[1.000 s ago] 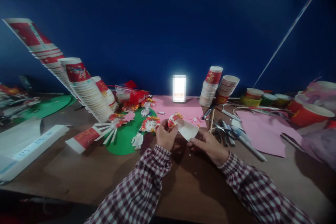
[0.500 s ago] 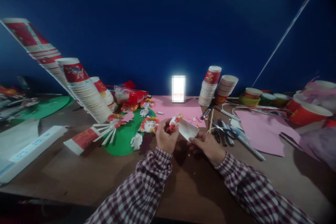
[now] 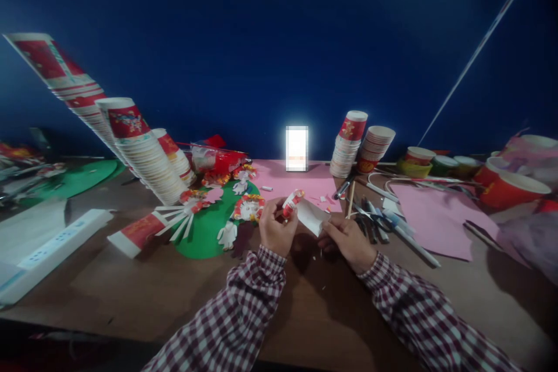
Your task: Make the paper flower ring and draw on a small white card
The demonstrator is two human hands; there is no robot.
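Note:
My left hand (image 3: 278,228) pinches a small red and white paper piece (image 3: 292,203) at the middle of the table. To its right, my right hand (image 3: 349,239) grips the edge of a white paper piece (image 3: 310,216), whose other end reaches my left fingers. Left of my hands, white cut-out figures (image 3: 227,235) and a wreath-like ring of red and yellow bits (image 3: 248,208) lie on or beside a green sheet (image 3: 204,238). A red cup cut into strips (image 3: 137,232) rests on its side.
Tall paper cup stacks (image 3: 146,151) stand at the left, shorter ones (image 3: 349,145) behind on the right. Scissors and pens (image 3: 377,221) lie right of my hands, near a pink sheet (image 3: 436,221). A white power strip (image 3: 61,250) is far left.
The white paper has tilted slightly, and my right fingers have shifted along its edge. The red and white piece has turned a little in my left hand.

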